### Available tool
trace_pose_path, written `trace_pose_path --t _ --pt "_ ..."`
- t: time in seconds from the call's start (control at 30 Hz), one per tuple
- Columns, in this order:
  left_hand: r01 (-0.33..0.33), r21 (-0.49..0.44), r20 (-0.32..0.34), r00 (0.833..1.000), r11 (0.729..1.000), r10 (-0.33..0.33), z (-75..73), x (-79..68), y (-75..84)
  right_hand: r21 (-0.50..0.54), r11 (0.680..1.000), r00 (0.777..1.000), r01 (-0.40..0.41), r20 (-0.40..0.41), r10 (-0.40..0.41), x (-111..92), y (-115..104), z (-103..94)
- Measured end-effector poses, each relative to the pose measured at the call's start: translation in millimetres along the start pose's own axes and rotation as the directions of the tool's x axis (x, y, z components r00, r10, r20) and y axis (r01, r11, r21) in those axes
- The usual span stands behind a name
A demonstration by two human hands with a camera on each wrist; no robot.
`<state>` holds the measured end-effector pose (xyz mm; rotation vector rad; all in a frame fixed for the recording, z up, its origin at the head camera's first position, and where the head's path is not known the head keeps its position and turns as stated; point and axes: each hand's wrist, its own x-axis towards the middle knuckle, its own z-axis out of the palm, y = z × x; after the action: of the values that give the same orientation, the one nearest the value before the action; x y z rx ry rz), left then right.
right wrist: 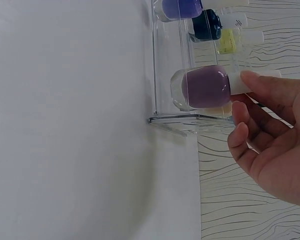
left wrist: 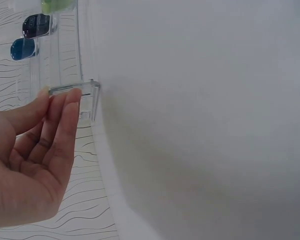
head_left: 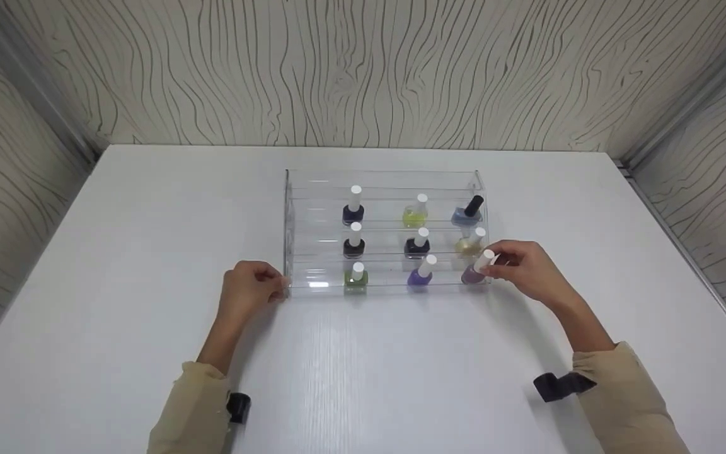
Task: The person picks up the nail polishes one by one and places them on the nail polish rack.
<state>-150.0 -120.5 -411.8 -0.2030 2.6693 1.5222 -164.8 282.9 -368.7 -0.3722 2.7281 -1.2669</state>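
A clear acrylic tiered rack (head_left: pixel 325 290) stands on the white table, with several nail polish bottles in three columns on its steps. My right hand (head_left: pixel 530 271) pinches the white cap of a mauve nail polish bottle (right wrist: pixel 206 87) at the right end of the front step. The bottle leans a little, its base in the step behind the clear front lip. At the rack's front left corner, my left hand (head_left: pixel 253 287) pinches the edge of the clear side panel (left wrist: pixel 72 86) between thumb and fingers. Beside the mauve bottle is a purple bottle (head_left: pixel 420 276).
A green bottle (head_left: pixel 356 278) sits on the front step, farther left. Behind are dark bottles, a yellow one (head_left: pixel 414 217), a gold one (head_left: pixel 467 246) and a blue one with a black cap (head_left: pixel 466 215). Wood-patterned panels (head_left: pixel 350 75) enclose the table's back and sides.
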Motion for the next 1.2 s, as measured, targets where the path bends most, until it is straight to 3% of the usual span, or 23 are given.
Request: trace_pose_path --t 0.1,0.8,1.2 --pt "-0.009 0.006 -0.001 1.000 1.000 0.009 0.2 0.3 -0.4 -0.001 1.000 1.000 0.012 -0.005 -0.012 3 14 1.8" --pt "0.009 -0.009 -0.001 1.000 1.000 -0.009 -0.3 0.1 0.6 -0.008 1.000 1.000 -0.008 -0.016 0.008 2 18 5.7" --pt "0.018 0.029 -0.002 1.000 0.999 -0.018 0.1 -0.1 2.4 -0.010 1.000 1.000 -0.012 -0.016 0.012 1 21 5.0"
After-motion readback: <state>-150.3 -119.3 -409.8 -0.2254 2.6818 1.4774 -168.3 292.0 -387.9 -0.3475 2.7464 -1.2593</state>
